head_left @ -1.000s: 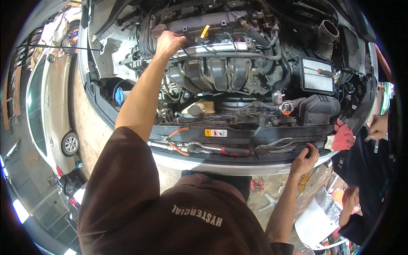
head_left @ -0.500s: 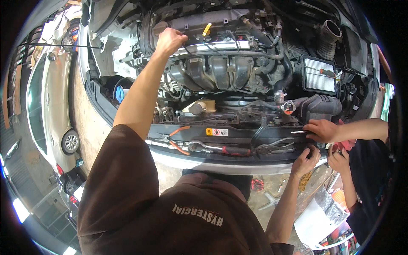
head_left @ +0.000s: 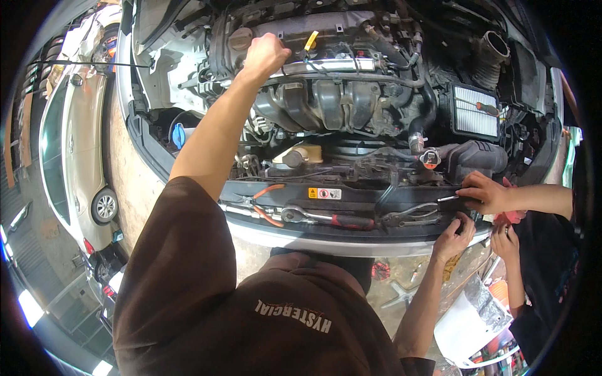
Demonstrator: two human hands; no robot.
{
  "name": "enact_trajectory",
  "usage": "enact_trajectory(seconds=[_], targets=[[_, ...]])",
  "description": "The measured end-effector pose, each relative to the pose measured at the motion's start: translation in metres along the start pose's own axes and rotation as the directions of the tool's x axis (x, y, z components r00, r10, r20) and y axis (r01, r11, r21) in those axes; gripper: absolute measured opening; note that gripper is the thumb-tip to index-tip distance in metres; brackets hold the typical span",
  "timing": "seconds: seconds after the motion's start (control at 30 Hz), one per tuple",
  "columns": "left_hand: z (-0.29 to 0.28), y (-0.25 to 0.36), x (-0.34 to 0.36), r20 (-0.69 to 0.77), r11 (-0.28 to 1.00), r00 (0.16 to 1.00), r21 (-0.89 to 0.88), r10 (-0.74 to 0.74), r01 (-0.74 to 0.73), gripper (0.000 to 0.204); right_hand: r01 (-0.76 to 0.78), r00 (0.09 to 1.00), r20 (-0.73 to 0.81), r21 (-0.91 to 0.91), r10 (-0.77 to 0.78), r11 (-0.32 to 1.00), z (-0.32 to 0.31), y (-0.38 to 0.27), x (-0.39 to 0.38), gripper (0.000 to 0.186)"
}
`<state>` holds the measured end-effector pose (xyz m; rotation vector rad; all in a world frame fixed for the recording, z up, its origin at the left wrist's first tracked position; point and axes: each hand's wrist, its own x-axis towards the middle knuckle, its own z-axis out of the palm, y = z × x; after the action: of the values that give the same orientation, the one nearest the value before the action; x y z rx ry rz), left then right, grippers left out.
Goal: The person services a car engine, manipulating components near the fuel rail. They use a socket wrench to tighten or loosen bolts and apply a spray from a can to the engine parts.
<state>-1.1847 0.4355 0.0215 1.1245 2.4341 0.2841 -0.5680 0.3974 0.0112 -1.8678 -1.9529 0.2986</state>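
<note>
My left hand (head_left: 266, 56) is closed in a fist over the top of the engine (head_left: 323, 31), just right of the round black oil filler cap (head_left: 239, 39). Whatever its fingers hold is hidden. A yellow-handled dipstick (head_left: 311, 41) stands a little to its right. Low on the right, my right hand (head_left: 456, 238) has its fingers curled at the car's front edge. I cannot make out what is in them. Close by, another person's hand (head_left: 481, 192) holds a thin metal rod (head_left: 448, 198), and that person's other hand (head_left: 505, 241) is below it.
Along the black front panel (head_left: 263, 190) lie orange-handled pliers (head_left: 268, 218), a ratchet (head_left: 351, 221) with a red-and-black grip, and grey pliers (head_left: 411, 216). A screwdriver (head_left: 486, 109) rests on the air filter (head_left: 467, 119). A white bucket (head_left: 464, 326) stands at lower right.
My left hand has shifted slightly right and up, away from the filler cap. The other person's rod has tilted. My right hand stays at the front edge. The view has moved a little.
</note>
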Motion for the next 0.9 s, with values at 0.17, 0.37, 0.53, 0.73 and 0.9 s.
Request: enact_trajectory(seconds=[0.17, 0.37, 0.53, 0.73, 0.9], targets=[[-0.005, 0.007, 0.006, 0.066, 0.996, 0.996, 0.062, -0.063, 0.059, 0.034, -0.009, 1.0, -0.016, 0.019, 0.009, 1.0, -0.001, 0.004, -0.002, 0.02], [0.005, 0.018, 0.006, 0.011, 0.989, 0.999, 0.14, -0.051, 0.049, 0.029, 0.015, 1.0, -0.028, 0.008, -0.015, 1.0, 0.001, -0.002, -0.002, 0.02], [0.006, 0.02, 0.007, 0.005, 0.99, 0.999, 0.132, -0.043, 0.042, 0.031, 0.015, 1.0, 0.001, 0.004, -0.015, 1.0, -0.002, 0.0, 0.0, 0.02], [-0.001, 0.006, -0.009, -0.051, 0.985, 0.998, 0.172, 0.029, -0.019, 0.045, 0.038, 0.999, -0.006, -0.01, -0.038, 0.999, -0.002, -0.004, 0.001, 0.019], [0.002, 0.044, -0.053, -0.132, 0.971, 0.987, -0.233, -0.091, 0.059, 0.053, 0.018, 1.0, 0.0, 0.008, -0.018, 1.0, -0.001, -0.004, 0.001, 0.018]])
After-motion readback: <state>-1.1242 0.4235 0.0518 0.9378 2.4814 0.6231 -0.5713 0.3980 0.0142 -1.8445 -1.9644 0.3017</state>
